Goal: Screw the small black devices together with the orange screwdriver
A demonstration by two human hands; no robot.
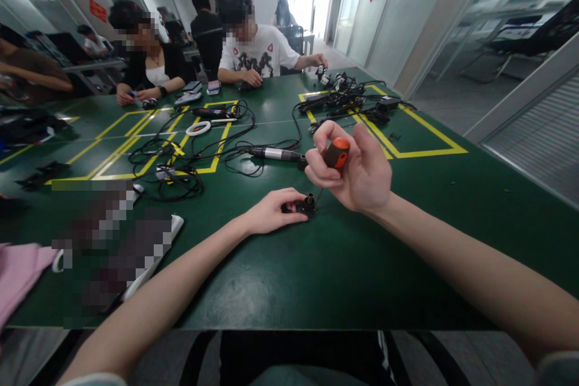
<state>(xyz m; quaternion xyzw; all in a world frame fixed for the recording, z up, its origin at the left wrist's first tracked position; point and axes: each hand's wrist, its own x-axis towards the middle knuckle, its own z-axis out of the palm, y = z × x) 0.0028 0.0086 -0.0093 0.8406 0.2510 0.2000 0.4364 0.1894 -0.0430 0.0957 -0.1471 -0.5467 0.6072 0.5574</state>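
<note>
My right hand (355, 169) is closed around the orange and black handle of a screwdriver (338, 152). Its thin shaft slants down to the left, toward a small black part with a metal post (310, 202) on the green table (289, 271). From the left, my left hand (278, 211) pinches this part between thumb and fingers, steadying it on the tabletop. The fingers cover some of the part. Whether the screwdriver's tip touches it, I cannot tell.
Beyond my hands lie a silver and black cylindrical tool (275, 154), tangled black cables (181, 184) and a white ring (198, 128). A heap of black devices (339, 99) sits at the far right. Two blurred flat objects (140, 259) rest at left. Several people sit across.
</note>
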